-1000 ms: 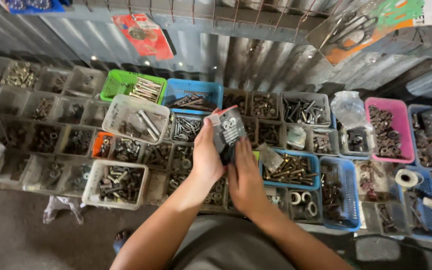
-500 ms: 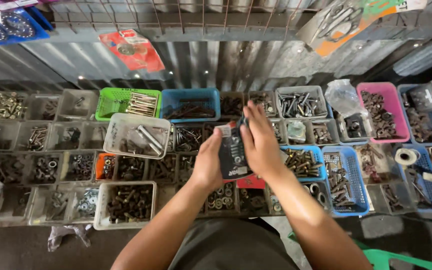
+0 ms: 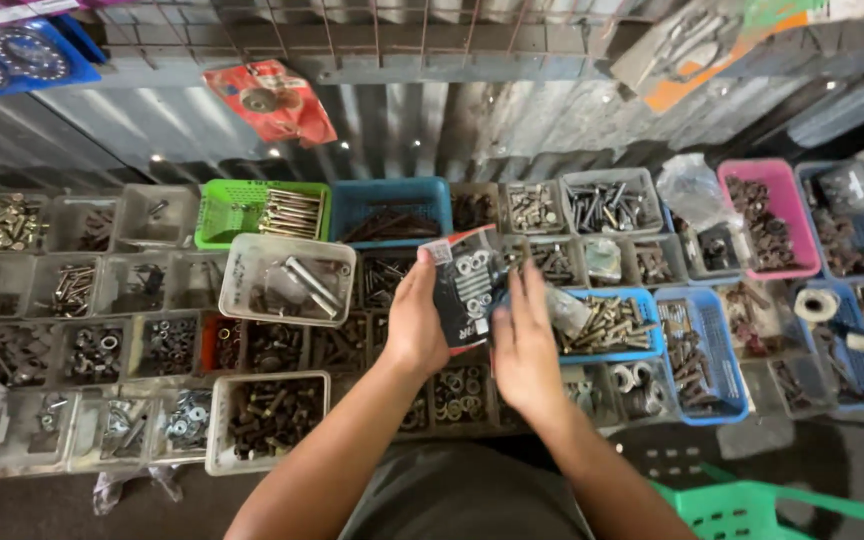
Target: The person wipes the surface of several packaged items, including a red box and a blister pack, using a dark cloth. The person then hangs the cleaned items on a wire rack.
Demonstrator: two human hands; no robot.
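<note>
A small black packet (image 3: 464, 288) with metal washers showing through its front stands upright between my two hands. My left hand (image 3: 415, 322) grips its left edge, thumb on the front. Fingers spread, my right hand (image 3: 522, 345) presses flat against the packet's right side. Both hands hover over rows of small bins (image 3: 252, 345) filled with bolts, nuts and washers.
A green basket (image 3: 220, 210) with long bolts and a blue basket (image 3: 392, 196) sit at the back. Blue baskets (image 3: 712, 400) and a pink one (image 3: 787, 215) lie to the right. Packaged goods hang on the corrugated wall (image 3: 432, 120). A green plastic seat (image 3: 772, 505) is at bottom right.
The packet has come down a little and now sits upright between both hands. My right hand slid from behind its top to its right side. The view has shifted slightly.
</note>
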